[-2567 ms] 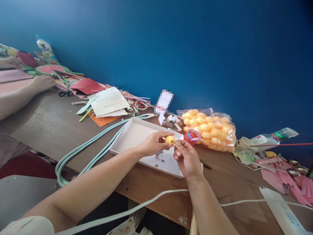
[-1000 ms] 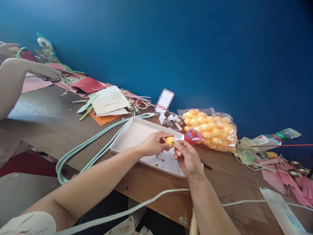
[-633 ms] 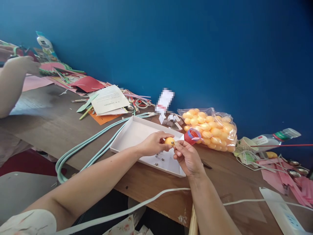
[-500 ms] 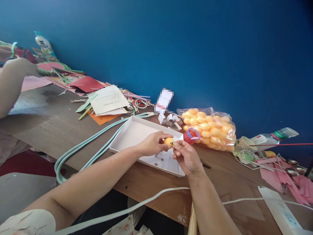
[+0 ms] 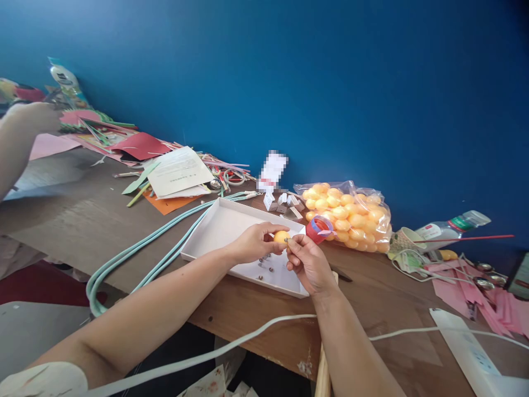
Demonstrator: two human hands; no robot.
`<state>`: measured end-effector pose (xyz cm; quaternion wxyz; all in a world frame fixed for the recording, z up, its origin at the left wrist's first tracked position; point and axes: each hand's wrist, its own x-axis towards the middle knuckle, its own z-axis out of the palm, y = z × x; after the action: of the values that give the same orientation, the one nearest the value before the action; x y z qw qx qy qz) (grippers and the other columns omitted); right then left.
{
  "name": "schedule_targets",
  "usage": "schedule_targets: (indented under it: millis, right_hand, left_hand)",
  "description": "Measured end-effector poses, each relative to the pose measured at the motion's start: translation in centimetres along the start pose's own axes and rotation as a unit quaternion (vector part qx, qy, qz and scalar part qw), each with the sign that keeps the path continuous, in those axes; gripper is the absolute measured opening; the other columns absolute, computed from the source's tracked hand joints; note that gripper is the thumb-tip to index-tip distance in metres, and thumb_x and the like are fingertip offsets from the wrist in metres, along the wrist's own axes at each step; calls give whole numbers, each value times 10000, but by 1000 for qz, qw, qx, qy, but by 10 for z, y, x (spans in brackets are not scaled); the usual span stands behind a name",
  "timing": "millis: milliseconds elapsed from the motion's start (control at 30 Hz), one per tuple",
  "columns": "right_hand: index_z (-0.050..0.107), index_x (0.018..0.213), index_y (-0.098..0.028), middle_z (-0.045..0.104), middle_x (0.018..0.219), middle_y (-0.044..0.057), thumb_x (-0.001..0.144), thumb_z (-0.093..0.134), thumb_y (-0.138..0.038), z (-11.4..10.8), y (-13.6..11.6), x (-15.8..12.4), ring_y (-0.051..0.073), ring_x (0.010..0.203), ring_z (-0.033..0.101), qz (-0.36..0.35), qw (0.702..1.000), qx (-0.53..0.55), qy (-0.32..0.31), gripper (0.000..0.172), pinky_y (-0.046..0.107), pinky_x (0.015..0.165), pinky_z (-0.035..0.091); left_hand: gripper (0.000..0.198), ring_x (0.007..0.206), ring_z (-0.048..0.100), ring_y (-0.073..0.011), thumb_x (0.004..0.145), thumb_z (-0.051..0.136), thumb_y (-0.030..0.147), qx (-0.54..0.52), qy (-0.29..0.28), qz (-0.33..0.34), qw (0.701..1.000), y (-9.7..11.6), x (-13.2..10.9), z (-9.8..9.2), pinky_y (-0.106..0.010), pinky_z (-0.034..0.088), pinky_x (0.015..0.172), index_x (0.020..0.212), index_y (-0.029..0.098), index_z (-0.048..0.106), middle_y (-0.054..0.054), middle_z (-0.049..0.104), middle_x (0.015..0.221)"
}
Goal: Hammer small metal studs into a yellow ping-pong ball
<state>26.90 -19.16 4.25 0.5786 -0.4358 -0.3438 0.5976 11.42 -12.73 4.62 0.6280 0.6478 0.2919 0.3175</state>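
Note:
My left hand (image 5: pixel 252 242) pinches a small orange ball (image 5: pixel 281 237) between thumb and fingers, just above a shallow white tray (image 5: pixel 223 223). My right hand (image 5: pixel 308 263) is closed in a pinch against the ball's right side, holding something tiny that I cannot make out. A few small metal beads (image 5: pixel 264 262) lie in the tray under the hands. A red roll of tape (image 5: pixel 318 229) stands just behind my right hand. A clear bag of orange balls (image 5: pixel 351 216) lies further back.
Mint-green cord (image 5: pixel 136 259) loops off the table's left edge. Paper sheets (image 5: pixel 179 172), coloured strips and rings lie at the back left, where another person's arm (image 5: pixel 19 138) works. A plastic bottle (image 5: pixel 450 229), pink strips (image 5: pixel 479 286) and a white power strip (image 5: pixel 471 353) lie right.
My hands have stayed together on the ball, with the right fingers shifting slightly against it. The other person's arm at the far left lifted from the table and moved about.

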Motion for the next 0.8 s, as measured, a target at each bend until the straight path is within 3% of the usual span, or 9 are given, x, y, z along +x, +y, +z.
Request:
schedule_targets:
  millis: [133, 300, 600, 800]
  right_hand:
    - [560, 783, -186, 538, 666, -57, 765, 732, -352, 0, 2, 0, 38, 484, 412, -17, 1000, 12, -12, 240, 174, 444, 487]
    - [587, 823, -190, 566, 729, -35, 793, 680, -438, 0, 4, 1, 53, 517, 452, -37, 999, 14, -6, 266, 192, 446, 496]
    - [556, 772, -177, 572, 677, -43, 738, 740, -401, 4, 4, 2, 48, 476, 445, -27, 999, -25, 24, 292, 183, 411, 499]
    - [527, 778, -194, 578, 650, -49, 715, 756, -396, 5, 3, 1, 60, 469, 460, -27, 998, -45, 26, 312, 197, 416, 503]
  left_hand:
    - [539, 777, 627, -137, 708, 731, 308, -72, -7, -5, 997, -1, 1, -2, -285, 528, 727, 1197, 132, 590, -75, 656, 950]
    - [580, 794, 619, -138, 710, 731, 320, -82, -9, -8, 997, 1, 2, -3, -301, 526, 765, 1232, 127, 567, -70, 663, 923]
    - [518, 723, 573, -118, 726, 694, 292, 38, 15, 53, 998, -6, 3, -2, -232, 491, 622, 1218, 163, 591, -65, 620, 937]
    - [486, 752, 569, -125, 731, 676, 306, 85, 34, 81, 993, -10, 2, 0, -237, 494, 646, 1192, 165, 609, -71, 598, 972]
